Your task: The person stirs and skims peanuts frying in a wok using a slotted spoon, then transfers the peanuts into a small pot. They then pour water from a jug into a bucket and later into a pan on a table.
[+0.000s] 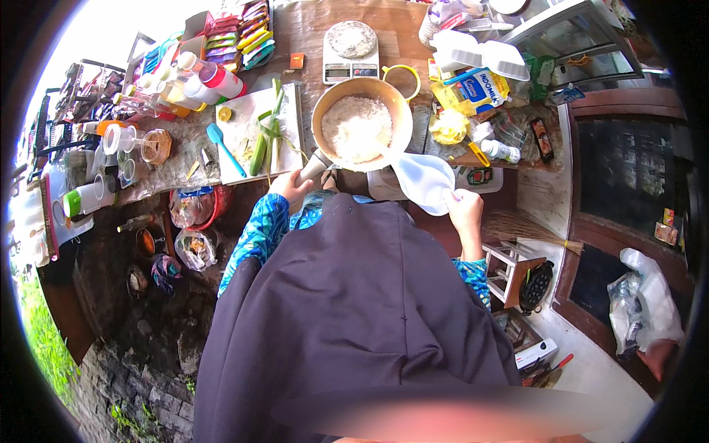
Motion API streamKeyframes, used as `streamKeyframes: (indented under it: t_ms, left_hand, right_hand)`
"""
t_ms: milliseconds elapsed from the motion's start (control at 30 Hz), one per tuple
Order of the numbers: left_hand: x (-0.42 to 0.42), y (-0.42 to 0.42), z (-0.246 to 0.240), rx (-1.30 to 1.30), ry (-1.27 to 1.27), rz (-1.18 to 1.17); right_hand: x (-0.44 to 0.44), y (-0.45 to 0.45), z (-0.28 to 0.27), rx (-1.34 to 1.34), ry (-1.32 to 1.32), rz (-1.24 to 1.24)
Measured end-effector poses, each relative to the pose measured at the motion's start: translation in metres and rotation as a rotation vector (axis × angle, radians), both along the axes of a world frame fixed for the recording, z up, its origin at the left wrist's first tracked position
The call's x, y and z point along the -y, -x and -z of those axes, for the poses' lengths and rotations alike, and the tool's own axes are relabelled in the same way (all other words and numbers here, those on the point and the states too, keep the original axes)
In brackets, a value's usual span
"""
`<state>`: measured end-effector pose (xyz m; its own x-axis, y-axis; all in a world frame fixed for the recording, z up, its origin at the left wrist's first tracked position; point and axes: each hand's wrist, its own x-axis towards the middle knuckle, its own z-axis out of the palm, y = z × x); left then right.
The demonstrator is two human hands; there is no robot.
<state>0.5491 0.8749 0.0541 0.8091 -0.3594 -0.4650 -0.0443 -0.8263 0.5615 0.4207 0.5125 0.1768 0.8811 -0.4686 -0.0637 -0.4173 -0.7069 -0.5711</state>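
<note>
My left hand (292, 187) grips the handle of a saucepan (403, 124) that holds pale, flour-like stuff (354, 124). In my right hand (464, 207) is a translucent white plastic jug (426, 183), tilted with its narrow end over the pan's near right rim. Just beyond the pan stands a white kitchen scale (351, 66) with a round, flour-dusted piece (350, 39) on it. Left of the pan, a white cutting board (232, 149) bears a cucumber (258, 155), leeks (276, 116) and a halved citrus fruit (224, 114). A blue spatula (226, 149) lies across the board's left edge.
Squeeze bottles (213, 77) and plastic cups (119, 138) crowd the left side. At the right lie a yellow and blue Indomilk packet (476, 91), white foam boxes (479, 55), a small white bottle (501, 150) and a yellow-handled tool (478, 154). A yellow ring-shaped handle (416, 83) stands behind the pan.
</note>
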Motion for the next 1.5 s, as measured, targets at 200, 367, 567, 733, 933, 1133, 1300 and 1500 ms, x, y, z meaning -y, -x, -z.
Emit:
streamKeyframes:
  t_ms: [200,367,567,733,933,1133,1300,1500]
  left_hand:
    - [0.001,-0.001,-0.004,-0.029,-0.023,0.014]
    - [0.003,0.0,-0.011,-0.042,-0.063,0.009]
    - [0.002,0.0,-0.007,-0.015,-0.073,0.024]
    - [0.001,0.002,-0.003,0.007,-0.062,0.014]
    - [0.002,0.001,-0.009,-0.021,-0.067,0.017]
    - [0.001,0.001,-0.004,-0.009,-0.073,0.02]
    - [0.002,0.003,-0.005,0.0,-0.073,-0.005]
    - [0.002,0.0,-0.005,-0.011,-0.075,0.026]
  right_hand:
    - [0.007,-0.002,-0.008,-0.076,0.084,-0.002]
    - [0.009,-0.009,-0.005,-0.038,0.058,0.023]
    - [0.006,-0.016,0.003,-0.022,0.051,-0.023]
    - [0.001,-0.014,0.002,-0.026,-0.002,-0.06]
    - [0.008,-0.013,-0.015,-0.091,0.094,-0.152]
    - [0.011,-0.026,-0.025,-0.019,0.239,-0.139]
    - [0.01,-0.042,-0.018,0.023,0.252,-0.14]
    - [0.004,-0.049,-0.007,0.016,0.218,-0.271]
